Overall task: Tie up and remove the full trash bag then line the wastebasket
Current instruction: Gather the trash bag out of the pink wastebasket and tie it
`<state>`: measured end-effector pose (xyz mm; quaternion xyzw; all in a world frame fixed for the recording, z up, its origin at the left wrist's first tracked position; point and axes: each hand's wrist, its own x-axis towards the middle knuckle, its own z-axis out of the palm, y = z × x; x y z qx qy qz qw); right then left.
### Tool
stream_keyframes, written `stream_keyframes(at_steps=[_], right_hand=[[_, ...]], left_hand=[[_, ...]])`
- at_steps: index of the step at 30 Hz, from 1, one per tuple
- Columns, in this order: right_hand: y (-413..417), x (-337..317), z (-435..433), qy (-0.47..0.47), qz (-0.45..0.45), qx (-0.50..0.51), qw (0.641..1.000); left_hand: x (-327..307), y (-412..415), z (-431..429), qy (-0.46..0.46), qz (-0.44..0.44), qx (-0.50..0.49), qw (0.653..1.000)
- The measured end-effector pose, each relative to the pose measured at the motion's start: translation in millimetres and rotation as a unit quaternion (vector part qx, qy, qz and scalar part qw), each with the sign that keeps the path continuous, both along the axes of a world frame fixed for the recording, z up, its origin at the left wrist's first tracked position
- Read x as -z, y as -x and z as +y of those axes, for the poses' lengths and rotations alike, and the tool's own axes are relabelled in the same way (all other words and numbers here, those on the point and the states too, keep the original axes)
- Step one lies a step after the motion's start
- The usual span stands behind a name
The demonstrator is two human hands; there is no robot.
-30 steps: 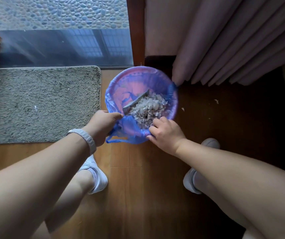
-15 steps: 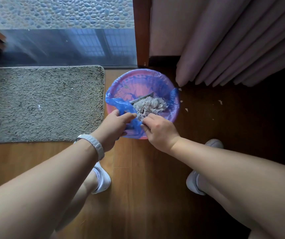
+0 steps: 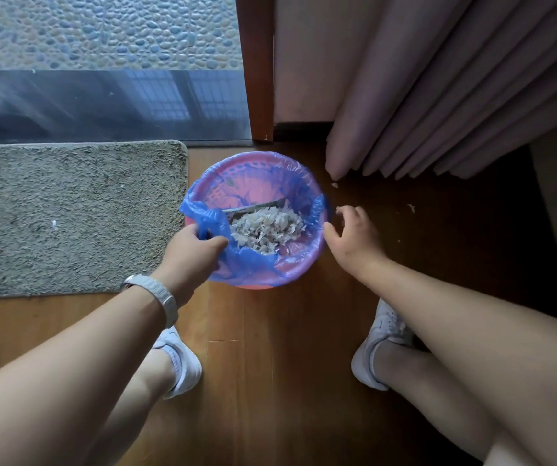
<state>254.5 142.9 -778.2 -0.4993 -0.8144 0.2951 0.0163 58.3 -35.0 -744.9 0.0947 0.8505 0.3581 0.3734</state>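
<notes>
- Head view: the wastebasket [image 3: 304,264] stands on the wooden floor [image 3: 270,364] near its far edge, just before the door frame, between the grey mat [image 3: 68,213] and the curtain [image 3: 438,95]
- The blue trash bag [image 3: 247,269] still lines it and holds a heap of pale scraps [image 3: 267,230]
- Half a second ago both hands pinched the bag together at the near rim; now the right hand [image 3: 354,237] has let go and swung out beside the right rim, fingers spread and loosely curved, holding nothing
- The left hand [image 3: 196,250] keeps its curled grip on the bag's near-left edge, pulled clear of the rim
- My reading: one side is freed, the right and far edges still wrap the rim, so gathering goes on and tying has not begun
- The basket is upright, its long axis vertical, mouth opening straight up; the bag's mouth faces up too
</notes>
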Motion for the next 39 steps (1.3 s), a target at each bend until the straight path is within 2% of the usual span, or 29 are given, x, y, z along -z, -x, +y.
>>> stream_keyframes(at_steps=[2,4,9,14,17,21,25,30,35,37,39], right_hand=[[-3.4,8.6,7.6,0.058,-0.026,0.002,0.998],[-5.1,14.7,8.9,0.076,-0.023,-0.012,0.997],[5.2,14.5,5.3,0.075,0.023,-0.008,0.997],[12.1,2.4,5.3,0.055,0.007,-0.035,0.998],[20.2,-14.6,-1.1,0.006,0.013,-0.093,0.996],[35.7,-36.9,-28.3,-0.047,0.080,-0.185,0.978],[32.2,-33.2,-45.4,-0.043,0.068,-0.240,0.967],[16.2,-13.6,-30.1,-0.013,0.052,-0.182,0.982],[5.6,6.3,-3.1,-0.001,0.089,0.000,0.996],[1.0,16.3,3.6,0.061,0.068,0.052,0.994],[-5.5,24.4,7.5,0.162,0.026,0.066,0.984]], left_hand=[[3.1,0.4,-3.4,0.025,0.013,0.018,0.999],[8.5,-0.1,-5.1,0.056,0.026,0.053,0.997],[15.5,-1.8,-1.8,0.092,0.054,0.098,0.989],[9.3,-4.0,1.9,0.071,0.038,0.079,0.994],[1.5,-6.2,2.6,0.056,0.033,0.076,0.995],[-7.4,-6.8,3.8,0.025,0.038,0.064,0.997],[-10.1,-4.7,1.6,0.018,0.042,0.060,0.997],[-4.3,-2.9,-1.2,0.021,0.042,0.071,0.996],[3.7,4.2,2.5,0.019,0.038,0.059,0.997],[7.0,8.3,3.3,0.022,0.044,0.053,0.997],[11.7,11.2,3.7,0.022,0.048,0.055,0.997]])
